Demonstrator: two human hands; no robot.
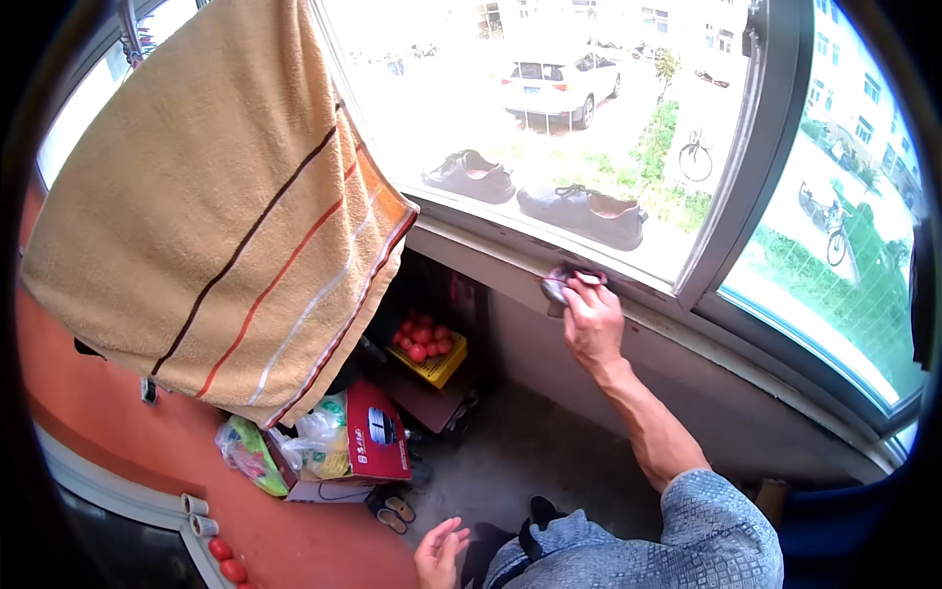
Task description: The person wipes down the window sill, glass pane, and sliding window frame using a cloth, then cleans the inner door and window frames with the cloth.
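My right hand (596,324) reaches up to the window sill (648,294), its fingers closed on a small bunched cloth (555,287), greyish with dark pink parts. The fingers hide much of the cloth, which lies against the sill edge. Just behind the window, a pair of dark lace-up shoes stands outside: one shoe (584,211) right above my hand, the other shoe (469,177) to its left. Down at the bottom, my left hand (442,555) hangs in front of my body, fingers apart and nothing in it.
A tan striped towel (226,216) hangs at the left. Below it are a red cardboard box (378,432) with plastic bags, a yellow crate (437,368) of tomatoes and slippers (392,510) on the floor. More tomatoes (231,569) and two cups (201,515) line a ledge at lower left.
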